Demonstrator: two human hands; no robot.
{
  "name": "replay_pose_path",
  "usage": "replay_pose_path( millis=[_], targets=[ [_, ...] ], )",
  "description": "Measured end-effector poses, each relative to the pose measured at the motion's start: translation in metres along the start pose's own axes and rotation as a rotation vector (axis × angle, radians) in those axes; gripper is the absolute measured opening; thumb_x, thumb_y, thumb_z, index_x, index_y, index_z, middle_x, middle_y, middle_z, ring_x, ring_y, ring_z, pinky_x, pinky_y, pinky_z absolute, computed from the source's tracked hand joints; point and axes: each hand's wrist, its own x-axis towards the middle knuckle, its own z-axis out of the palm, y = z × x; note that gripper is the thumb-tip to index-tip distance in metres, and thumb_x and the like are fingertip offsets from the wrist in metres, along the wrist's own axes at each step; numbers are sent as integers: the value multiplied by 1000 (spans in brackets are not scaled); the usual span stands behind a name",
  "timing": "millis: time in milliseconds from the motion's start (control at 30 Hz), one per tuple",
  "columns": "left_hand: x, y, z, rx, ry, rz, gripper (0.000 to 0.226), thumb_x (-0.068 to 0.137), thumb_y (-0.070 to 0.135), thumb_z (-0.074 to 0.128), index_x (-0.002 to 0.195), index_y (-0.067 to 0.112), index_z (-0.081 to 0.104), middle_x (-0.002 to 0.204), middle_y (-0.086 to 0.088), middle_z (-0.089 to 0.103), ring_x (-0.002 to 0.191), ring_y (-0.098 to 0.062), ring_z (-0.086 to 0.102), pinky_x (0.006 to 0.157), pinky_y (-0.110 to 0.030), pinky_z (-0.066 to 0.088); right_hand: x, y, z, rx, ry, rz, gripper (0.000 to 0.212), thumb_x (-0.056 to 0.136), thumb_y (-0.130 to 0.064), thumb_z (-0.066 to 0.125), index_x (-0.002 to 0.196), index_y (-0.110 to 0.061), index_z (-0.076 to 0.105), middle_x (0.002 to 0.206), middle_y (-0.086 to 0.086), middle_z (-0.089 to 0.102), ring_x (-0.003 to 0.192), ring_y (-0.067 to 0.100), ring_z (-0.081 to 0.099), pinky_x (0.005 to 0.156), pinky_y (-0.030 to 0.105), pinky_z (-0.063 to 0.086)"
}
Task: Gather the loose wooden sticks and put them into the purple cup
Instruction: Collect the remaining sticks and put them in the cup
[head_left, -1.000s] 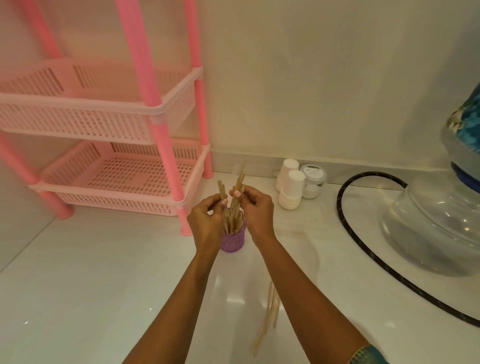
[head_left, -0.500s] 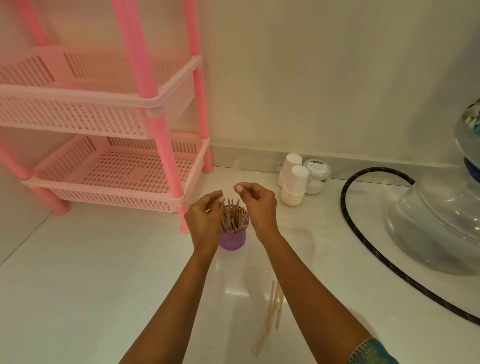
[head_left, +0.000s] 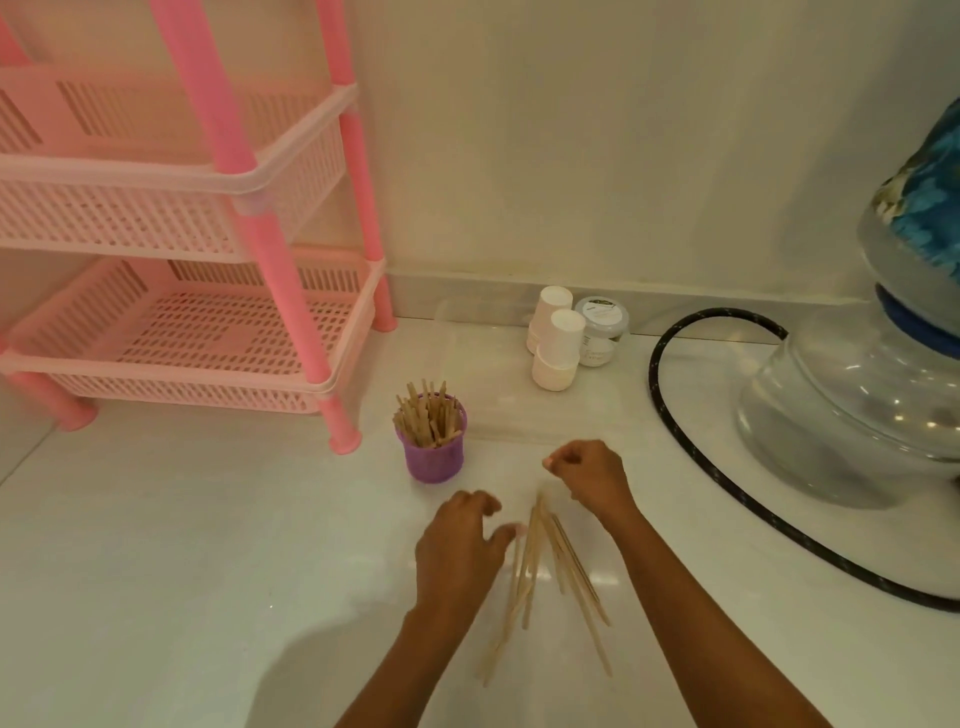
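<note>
I'm hovering my left hand (head_left: 457, 551), fingers spread, and right hand (head_left: 589, 480), loosely curled and empty, over loose sticks (head_left: 545, 571) lower centre, below the purple cup (head_left: 434, 457).

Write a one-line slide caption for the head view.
Both empty hands, left hand and right hand, reach for loose sticks beside the stick-filled purple cup.

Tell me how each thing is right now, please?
purple cup: upright, packed with sticks.
loose wooden sticks: lying flat on the floor.
left hand: open, empty, beside the sticks.
right hand: loosely curled, empty as far as I can see.
pink rack: upright, visible shelves bare.
white bottles: upright, capped.
jar: lid on.
</note>
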Motion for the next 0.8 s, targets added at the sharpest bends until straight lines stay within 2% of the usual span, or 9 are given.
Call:
replay_pose_path(
  millis=[67,133,233,333,433,567,733,800],
  targets=[
    [-11,-1,9,150,-137,-43,46,80,59,63,115,30,56,114,12,56,100,-8,55,82,-24,49,-11,18,-2,-88,-22,35,15,85,-29,70,83,-14,71,85,0,70,77,15,63,76,29,52],
    [-23,0,15,299,-202,-53,58,75,66,62,114,25,52,112,8,53,99,-11,52,82,-25,46,-23,33,-3,-146,-23,61,18,84,-32,70,84,-14,70,86,-2,70,80,15,64,75,26,49],
    [-35,-5,22,444,-244,-76,76,66,78,60,116,21,50,110,5,52,102,-14,50,87,-28,42,-43,46,-4,-207,-23,81,17,83,-33,70,82,-17,65,82,-2,67,77,14,63,72,27,51],
    [-44,-9,27,509,-280,-93,81,63,82,58,117,22,52,113,5,55,107,-15,51,98,-32,38,-62,56,-5,-251,-34,78,19,82,-33,71,87,-16,64,84,-3,64,79,14,63,75,30,54],
    [-55,-9,29,519,-283,-98,70,68,78,58,113,25,57,113,8,58,111,-13,53,108,-37,27,-76,64,-3,-296,-61,71,27,80,-37,72,96,-18,62,93,-4,62,84,14,61,77,28,53],
    [-61,-4,30,473,-279,-138,46,78,65,60,105,27,64,106,11,64,105,-10,58,111,-39,21,-89,66,1,-355,-79,49,36,77,-40,74,101,-17,60,101,-1,56,89,16,59,72,26,49],
    [-75,6,34,461,-251,-154,30,87,53,57,97,27,68,97,11,69,93,-8,64,112,-37,22,-111,72,5,-476,-40,9,14,86,-22,61,98,-14,60,97,0,60,83,15,59,66,24,47],
    [-76,7,35,459,-241,-153,26,89,49,55,94,27,67,94,11,69,90,-7,64,112,-37,22,-114,75,9,-511,-33,1,7,87,-15,55,92,-13,59,91,0,61,76,13,57,55,19,40]
  ],
)
